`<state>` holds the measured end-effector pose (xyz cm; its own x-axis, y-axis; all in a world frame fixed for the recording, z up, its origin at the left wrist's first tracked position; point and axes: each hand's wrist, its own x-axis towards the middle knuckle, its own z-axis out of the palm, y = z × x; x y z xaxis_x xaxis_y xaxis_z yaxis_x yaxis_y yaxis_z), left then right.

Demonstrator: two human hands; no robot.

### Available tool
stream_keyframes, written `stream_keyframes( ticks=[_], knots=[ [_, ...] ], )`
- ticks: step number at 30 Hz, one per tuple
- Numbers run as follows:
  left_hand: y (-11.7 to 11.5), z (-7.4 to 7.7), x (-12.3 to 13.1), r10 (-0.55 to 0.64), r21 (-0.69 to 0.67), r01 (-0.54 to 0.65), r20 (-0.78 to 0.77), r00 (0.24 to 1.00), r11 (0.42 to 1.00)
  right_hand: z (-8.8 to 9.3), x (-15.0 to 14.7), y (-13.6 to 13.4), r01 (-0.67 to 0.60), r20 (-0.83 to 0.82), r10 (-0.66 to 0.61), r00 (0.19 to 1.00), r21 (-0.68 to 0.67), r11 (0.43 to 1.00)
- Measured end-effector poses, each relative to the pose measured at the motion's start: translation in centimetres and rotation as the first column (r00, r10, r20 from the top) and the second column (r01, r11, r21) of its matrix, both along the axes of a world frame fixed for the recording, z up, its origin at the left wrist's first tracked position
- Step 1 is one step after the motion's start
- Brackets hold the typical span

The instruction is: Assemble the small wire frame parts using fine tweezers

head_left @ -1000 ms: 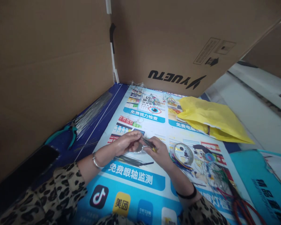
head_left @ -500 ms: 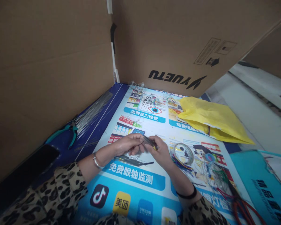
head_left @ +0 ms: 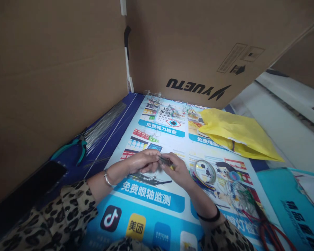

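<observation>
Both hands meet over the middle of the printed sheet. My right hand (head_left: 176, 170) is closed around small dark pliers (head_left: 165, 160), whose tip reaches my left fingertips. My left hand (head_left: 145, 161) is closed in a pinch at that tip; what it pinches is too small to name. Below the left hand hangs a short string of clear beads (head_left: 149, 178). Thin dark rods (head_left: 157, 182) lie on the sheet just under the hands.
A roll of tape (head_left: 204, 171) and colored wires lie right of my right hand, with red-handled scissors (head_left: 270, 230) nearer. Teal pliers (head_left: 68, 148) and a bundle of thin wires (head_left: 104, 125) lie left. A yellow bag (head_left: 240, 132) is at the back right. Cardboard walls (head_left: 172, 45) stand behind.
The pliers and my right hand have turned slightly, and the pliers' tip has shifted a little left. The bead string now hangs slightly lower.
</observation>
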<state>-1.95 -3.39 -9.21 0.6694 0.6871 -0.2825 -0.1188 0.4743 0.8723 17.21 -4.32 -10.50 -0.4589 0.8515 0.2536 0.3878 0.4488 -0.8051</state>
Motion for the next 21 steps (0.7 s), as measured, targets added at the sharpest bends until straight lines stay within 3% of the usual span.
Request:
stream_keyframes(
  ticks=[5, 21],
  knots=[
    [0.02, 0.02, -0.14, -0.018, 0.002, 0.018, 0.019, 1.0, 1.0, 0.07, -0.07, 0.1, -0.021, 0.01, 0.021, 1.0, 0.049, 0.999],
    [0.05, -0.17, 0.08, -0.032, 0.073, 0.028, 0.065, 0.997, 0.997, 0.27, -0.1, 0.03, 0.007, 0.014, -0.008, 1.0, 0.034, 0.999]
  ],
)
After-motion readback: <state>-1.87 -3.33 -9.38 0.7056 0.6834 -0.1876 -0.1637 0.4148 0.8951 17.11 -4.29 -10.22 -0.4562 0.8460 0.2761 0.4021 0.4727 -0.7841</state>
